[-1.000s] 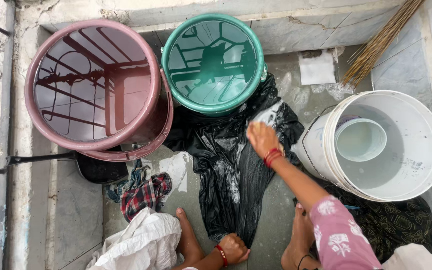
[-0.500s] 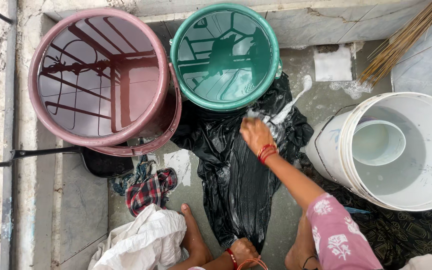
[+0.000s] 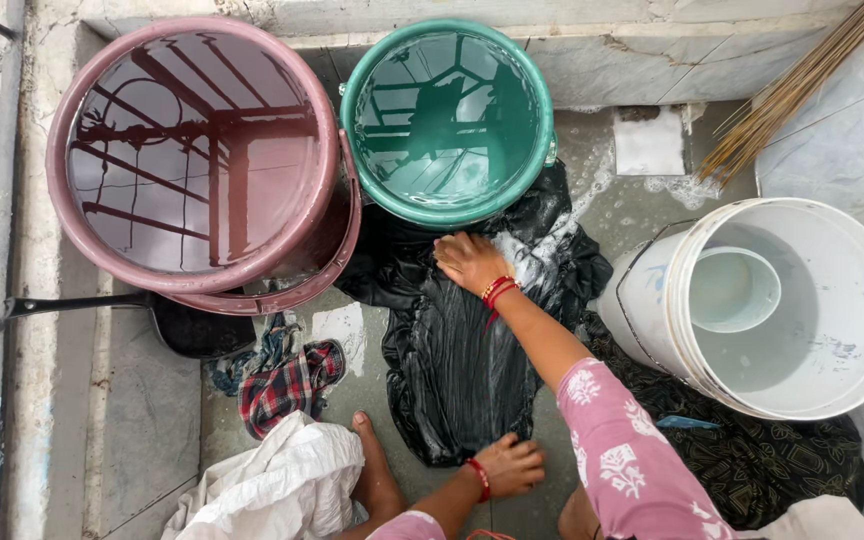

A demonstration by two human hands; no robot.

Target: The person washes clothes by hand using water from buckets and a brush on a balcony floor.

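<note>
Both hands press flat on the wet black garment, no grip closed around it.

It lies on the floor below the maroon bucket and green bucket; right hand spread on soapy cloth, left hand pinning the hem. Slippery suds could let the cloth slide.

We see soft, even daylight from above, with only faint shadows. The still water in the round maroon plastic bucket and the green plastic bucket mirrors dark overhead bars. The wet black cloth glistens. Focus is sharp throughout; straight edges bow slightly near the borders.
</note>
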